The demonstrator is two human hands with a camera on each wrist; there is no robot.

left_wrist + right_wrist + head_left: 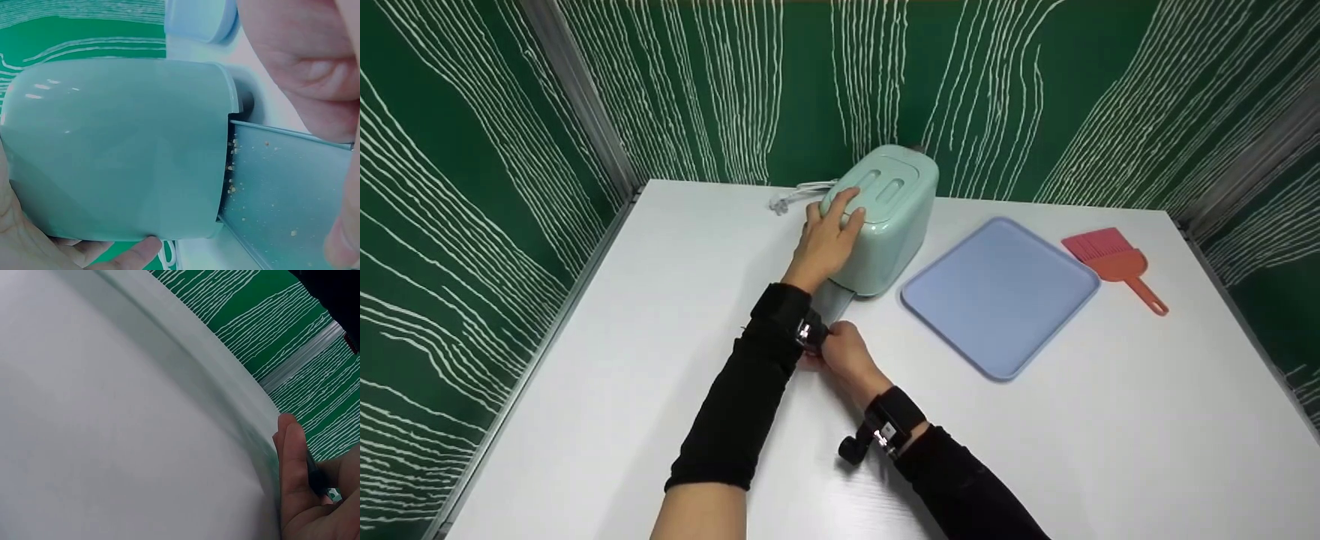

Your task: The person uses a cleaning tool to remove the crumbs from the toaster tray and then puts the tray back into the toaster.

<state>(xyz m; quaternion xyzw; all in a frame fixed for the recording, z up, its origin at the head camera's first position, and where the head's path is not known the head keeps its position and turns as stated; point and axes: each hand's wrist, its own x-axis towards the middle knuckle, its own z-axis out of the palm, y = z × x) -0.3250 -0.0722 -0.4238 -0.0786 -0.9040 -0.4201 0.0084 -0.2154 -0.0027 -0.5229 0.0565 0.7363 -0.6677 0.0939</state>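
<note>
A mint-green toaster (896, 247) stands near the back of the table, its two slots facing up. My left hand (821, 251) holds it at the near left corner, fingers bent over the top and thumb along the side. From the bottom of its near end a crumb tray (287, 191) sticks partly out, with small crumbs (232, 169) scattered on it, thickest near the opening. My right hand (849, 356) pinches the tray's outer end, below the left wrist in the head view. The right wrist view shows those fingers (295, 467) from the side; the left forearm partly hides the grip.
Right of the toaster lies a light blue tray (1001, 300). Beyond it are a pink-bristled brush and an orange dustpan (1119, 264) at the right. A white cord with a plug (780, 204) lies behind the toaster at the left. Green patterned panels (810, 90) enclose the table.
</note>
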